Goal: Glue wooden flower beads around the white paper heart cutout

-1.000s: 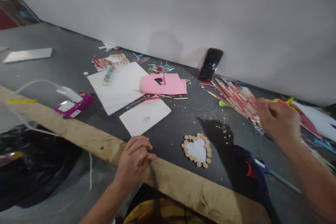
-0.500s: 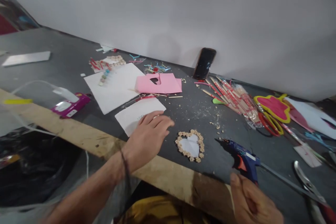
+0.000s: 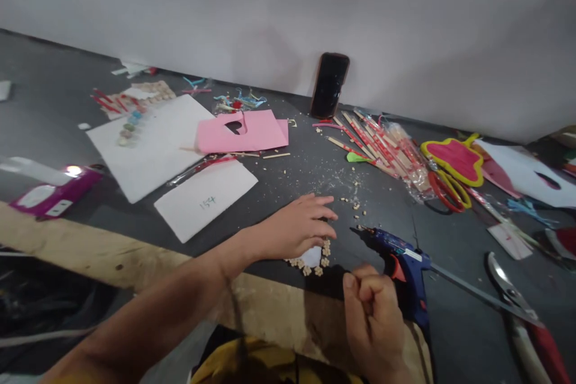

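My left hand point(image 3: 294, 227) reaches over the table with its fingers spread and nothing visible in it. It covers the upper part of a heart-shaped ornament point(image 3: 311, 257), white inside with a border of small wooden flower-like pieces. Whether the hand touches it, I cannot tell. My right hand point(image 3: 375, 318) is curled closed near the table's front edge, just right of the ornament. What its fingers hold, if anything, is hidden. Beside it lies a blue hot glue gun point(image 3: 405, 258), its nozzle pointing left and a grey cord running to the right.
Small wooden bits point(image 3: 356, 207) lie past my left fingers. Pink card point(image 3: 245, 132), white sheets and a purple power strip point(image 3: 56, 192) are at left. A phone point(image 3: 330, 85) leans on the wall. Wrapped sticks point(image 3: 382, 153), scissors point(image 3: 447, 189) and pruning shears point(image 3: 517, 300) lie right.
My left hand has moved right, off the white paper and over the heart ornament. My right hand has shifted left toward the ornament, still closed. The view has turned slightly right.
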The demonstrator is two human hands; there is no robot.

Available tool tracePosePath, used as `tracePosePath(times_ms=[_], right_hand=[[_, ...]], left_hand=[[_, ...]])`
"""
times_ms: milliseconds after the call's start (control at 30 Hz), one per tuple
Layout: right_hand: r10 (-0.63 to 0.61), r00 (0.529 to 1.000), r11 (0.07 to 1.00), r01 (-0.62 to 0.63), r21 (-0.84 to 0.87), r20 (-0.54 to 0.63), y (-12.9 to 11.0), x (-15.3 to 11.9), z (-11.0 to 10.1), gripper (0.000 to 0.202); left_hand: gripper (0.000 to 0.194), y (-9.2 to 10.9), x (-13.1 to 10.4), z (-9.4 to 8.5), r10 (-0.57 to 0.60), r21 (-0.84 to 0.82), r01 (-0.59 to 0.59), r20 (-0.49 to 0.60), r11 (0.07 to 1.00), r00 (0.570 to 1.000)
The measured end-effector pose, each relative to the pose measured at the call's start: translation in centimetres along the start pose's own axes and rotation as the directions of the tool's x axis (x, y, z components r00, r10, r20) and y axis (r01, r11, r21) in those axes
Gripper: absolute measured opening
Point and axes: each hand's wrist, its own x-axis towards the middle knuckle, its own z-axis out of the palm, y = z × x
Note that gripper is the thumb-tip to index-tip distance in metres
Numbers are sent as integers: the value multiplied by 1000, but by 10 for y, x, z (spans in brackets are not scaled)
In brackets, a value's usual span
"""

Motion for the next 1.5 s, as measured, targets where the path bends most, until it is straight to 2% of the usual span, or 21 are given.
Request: tracePosePath(times_ms=[100,200,333,467,567,1000,1233,1400,1500], right_hand=[[4,1000,999,-5,41,14,3,0,1,15],[-29,999,999,29,-13,22,4,2,-2,15],[-70,996,981,78,-175,52,6,6,-6,10],[-80,987,900,132,-414,142,10,6,-4,13],[-79,981,856,158,-493,177,11,6,-2,18],[-60,961,841,195,-506,270,13,12,1,16],[-82,966,850,197,-489,245,11,12,-2,17],[-71,957,839,210,-502,281,9,11,-11,19],[-60,964,826,194,-530,260,9,10,-23,20]], left_hand=[[17,2,-2,4,0,32,-1,13,999,1000],[18,5,-1,4,9,67,-11,31,998,999],[18,8,-1,2,-11,93,4,68,996,998],[18,9,-1,2,-22,106,14,77,994,997],[20,8,-1,3,-16,108,9,71,994,997],[22,8,-3,6,8,134,-17,70,991,997],[24,7,-3,6,24,134,-33,67,990,997],[30,7,-2,5,25,129,-36,85,991,996],[31,6,-2,4,20,122,-32,103,992,994]])
